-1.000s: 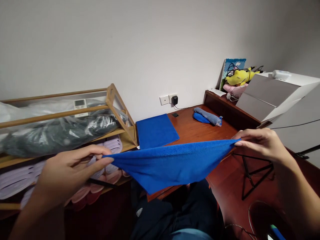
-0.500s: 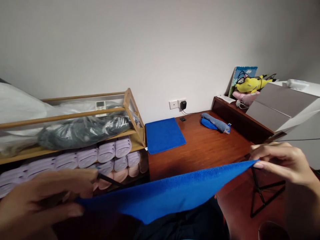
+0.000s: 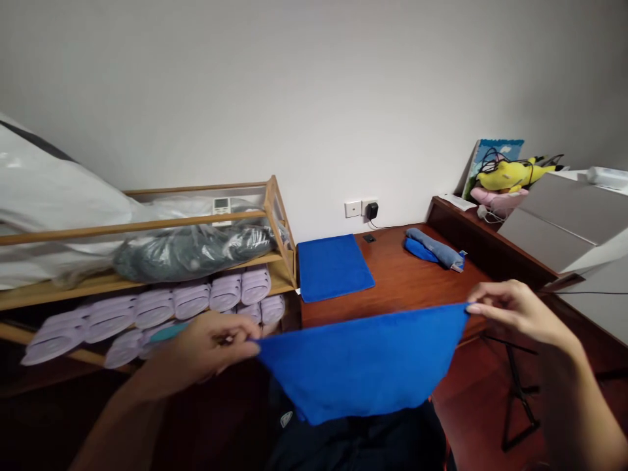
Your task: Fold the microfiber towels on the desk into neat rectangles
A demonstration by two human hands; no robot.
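A blue cloth hangs stretched between my two hands, over my lap and in front of the desk. My left hand pinches its upper left corner. The upper right corner is pinched by my right hand. On the desk's left side a second blue cloth lies flat, close to the shelf. Farther right, a folded or rolled grey-blue and bright blue cloth bundle rests on the desk.
A wooden rack at left carries a plastic-wrapped bundle, a white remote and rows of lilac slippers. A black plug sits in the wall above the brown desk. At right are a yellow plush toy and grey boxes.
My left hand has moved right and up, and my right hand slightly left. The held cloth now hangs more level, showing more of its face. The view has shifted a little left.
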